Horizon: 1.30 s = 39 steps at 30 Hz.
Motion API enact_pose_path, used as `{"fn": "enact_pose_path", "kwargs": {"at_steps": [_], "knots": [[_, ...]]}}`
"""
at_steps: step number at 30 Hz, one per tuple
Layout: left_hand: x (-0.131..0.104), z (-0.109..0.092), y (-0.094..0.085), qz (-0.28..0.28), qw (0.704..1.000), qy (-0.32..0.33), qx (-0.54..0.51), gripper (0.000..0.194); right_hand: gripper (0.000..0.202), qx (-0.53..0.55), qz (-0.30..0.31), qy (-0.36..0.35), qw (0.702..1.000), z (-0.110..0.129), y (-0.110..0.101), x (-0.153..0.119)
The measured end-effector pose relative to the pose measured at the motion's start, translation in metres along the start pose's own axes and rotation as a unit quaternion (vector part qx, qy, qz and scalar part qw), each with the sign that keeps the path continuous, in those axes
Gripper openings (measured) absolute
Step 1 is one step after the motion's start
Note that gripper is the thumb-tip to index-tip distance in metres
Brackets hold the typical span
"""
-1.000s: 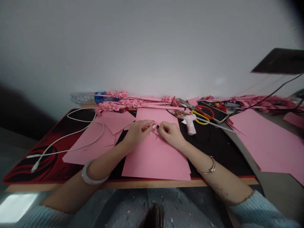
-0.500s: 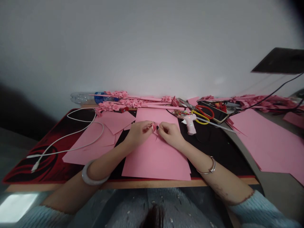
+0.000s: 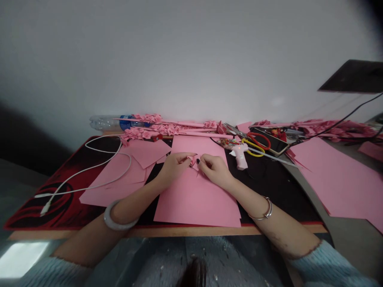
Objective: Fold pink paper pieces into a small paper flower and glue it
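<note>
While in two hands (image 3: pixel 174 169) (image 3: pixel 216 169), one paper piece (image 3: pixel 193 161).

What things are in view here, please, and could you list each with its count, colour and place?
Folded paper piece: one, pink, between both hands
Paper sheets: several, pink, beneath hands and both sides
Paper flowers: many, pink, along wall
Glue gun: one, pale pink, right of hands
Scissors: count unclear, red and yellow handles, back right
Bottle: one, clear and blue, back left
White cable: one, left
Mat: one, black and red, on table
Dark panel: one, upper right
Wall: one, grey, behind
Small clutter: partly hidden, mixed colours, back right
Left hand, right hand: one each, bare, centre
Sleeves: two, light blue, bottom corners
</note>
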State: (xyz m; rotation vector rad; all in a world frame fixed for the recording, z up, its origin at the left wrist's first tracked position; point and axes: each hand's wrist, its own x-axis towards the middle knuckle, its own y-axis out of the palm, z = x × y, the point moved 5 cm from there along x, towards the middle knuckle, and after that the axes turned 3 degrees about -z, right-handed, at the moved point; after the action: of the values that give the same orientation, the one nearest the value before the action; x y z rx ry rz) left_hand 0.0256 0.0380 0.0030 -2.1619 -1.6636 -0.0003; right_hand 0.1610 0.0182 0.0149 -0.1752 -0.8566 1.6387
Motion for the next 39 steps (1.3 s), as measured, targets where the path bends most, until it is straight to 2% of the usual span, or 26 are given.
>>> {"fn": "enact_pose_path", "kwargs": {"at_steps": [5, 9, 13, 17, 22, 31, 39], "knots": [[0.001, 0.007, -0.003, -0.022, 0.999, -0.025, -0.013, 0.024, 0.026, 0.013, -0.006, 0.015, 1.0, -0.002, -0.001, 0.0], [0.002, 0.004, 0.001, 0.014, 0.995, -0.049, -0.09, 0.03, 0.023, 0.017, -0.025, 0.029, 0.999, -0.004, -0.005, 0.001], [0.003, 0.007, 0.004, 0.029, 0.972, -0.117, -0.2, 0.036, 0.026, 0.015, -0.02, 0.026, 0.999, -0.004, -0.005, 0.002], [0.003, 0.015, 0.006, 0.045, 0.968, -0.165, -0.186, 0.039, 0.028, 0.021, 0.001, 0.014, 1.0, -0.003, -0.001, 0.001], [0.002, 0.012, 0.007, 0.079, 0.977, -0.152, -0.126, 0.04, 0.028, 0.048, 0.009, 0.026, 0.998, -0.004, -0.001, 0.0], [0.001, 0.004, 0.008, 0.098, 0.985, -0.118, -0.081, 0.043, 0.032, 0.153, 0.015, 0.074, 0.985, -0.009, 0.003, 0.002], [-0.002, -0.001, 0.008, 0.115, 0.988, -0.082, -0.062, 0.041, 0.033, 0.165, 0.025, 0.087, 0.982, -0.012, 0.004, 0.001]]}}
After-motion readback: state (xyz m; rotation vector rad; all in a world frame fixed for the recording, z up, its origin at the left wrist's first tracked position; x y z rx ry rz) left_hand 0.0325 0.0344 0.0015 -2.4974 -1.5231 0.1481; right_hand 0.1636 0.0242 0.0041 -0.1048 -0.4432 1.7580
